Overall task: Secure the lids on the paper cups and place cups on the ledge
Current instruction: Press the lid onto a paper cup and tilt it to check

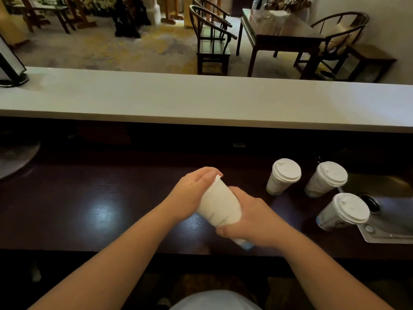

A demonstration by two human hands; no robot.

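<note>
A white paper cup (pixel 220 206) is held tilted over the dark counter, its top end leaning up and to the left. My right hand (pixel 250 222) wraps the cup's lower body. My left hand (pixel 192 189) covers the cup's top, its palm pressed over the white lid (pixel 216 180), of which only an edge shows. Three more lidded paper cups stand on the counter to the right: one (pixel 282 176), a second (pixel 326 179) and a third (pixel 343 212) nearest me. The long white ledge (pixel 201 99) runs across behind the counter.
A metal sink (pixel 388 220) with a drain sits at the right end of the dark counter (pixel 89 209). A stand with a round base (pixel 13 79) rests on the ledge's left end. Beyond the ledge are wooden chairs and a table.
</note>
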